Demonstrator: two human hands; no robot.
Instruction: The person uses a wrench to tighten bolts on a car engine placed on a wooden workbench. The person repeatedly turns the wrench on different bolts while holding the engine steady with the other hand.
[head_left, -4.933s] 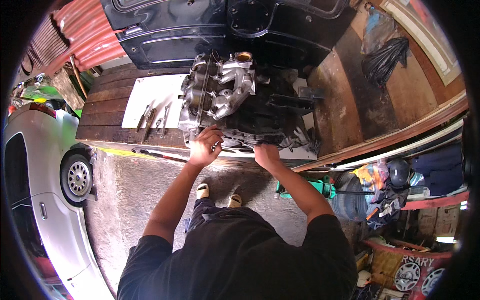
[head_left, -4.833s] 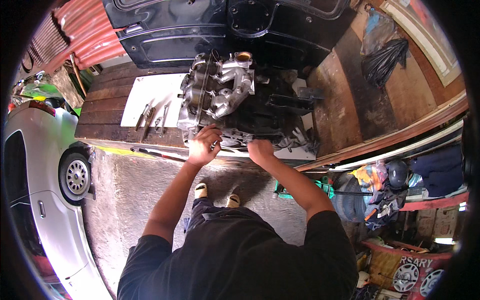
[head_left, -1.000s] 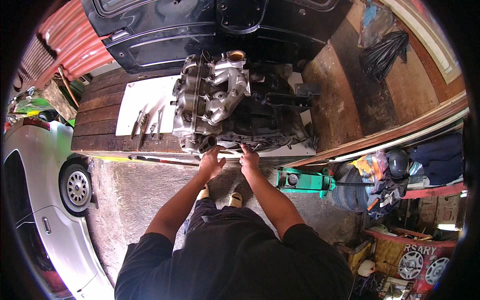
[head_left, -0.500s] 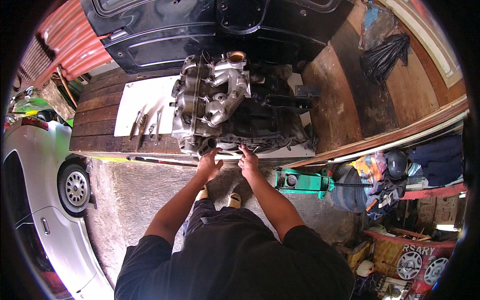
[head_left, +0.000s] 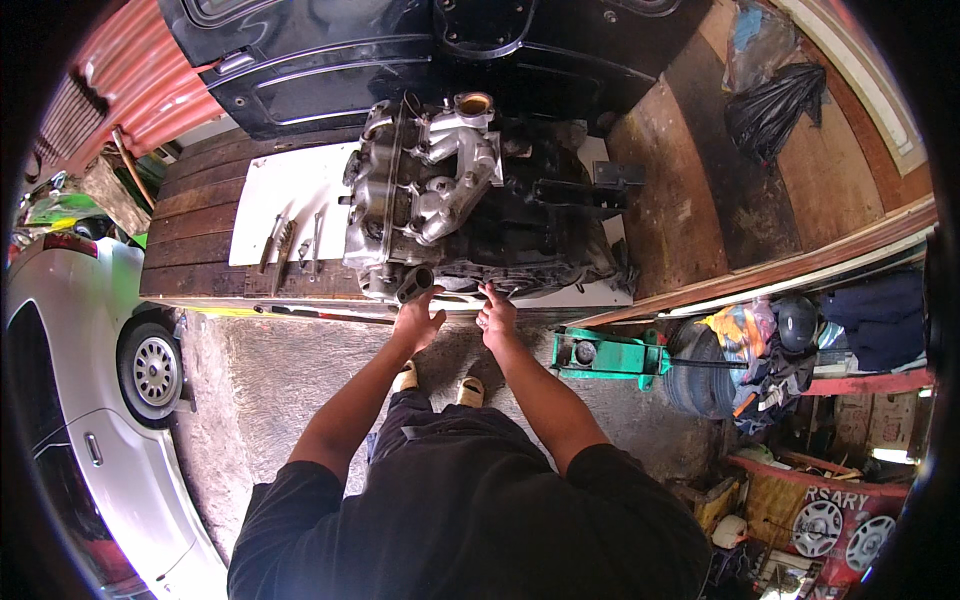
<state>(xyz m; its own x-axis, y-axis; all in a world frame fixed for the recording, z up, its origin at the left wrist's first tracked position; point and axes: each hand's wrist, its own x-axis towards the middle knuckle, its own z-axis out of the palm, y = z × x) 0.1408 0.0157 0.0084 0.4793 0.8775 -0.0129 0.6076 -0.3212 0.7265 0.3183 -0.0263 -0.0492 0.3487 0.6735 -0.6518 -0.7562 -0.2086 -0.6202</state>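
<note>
Both hands drawn inward since earlier; left hand point(head_left: 417, 322) fingers spread, touching engine point(head_left: 440, 205) near edge; right hand point(head_left: 496, 318) open, fingertips on lower rim; engine resting on counter point(head_left: 200, 240); grip apparently being repositioned.

Hands point(head_left: 455, 322) at engine point(head_left: 450, 200) edge

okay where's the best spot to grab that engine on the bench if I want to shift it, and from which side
Probably low on the near edge of the engine, coming from the person's side of the wooden bench. The left hand and right hand are already there. The top is a tangle of rounded silver manifold pipes, poor for a grip, while the dark lower block looks broader and flatter.
</note>
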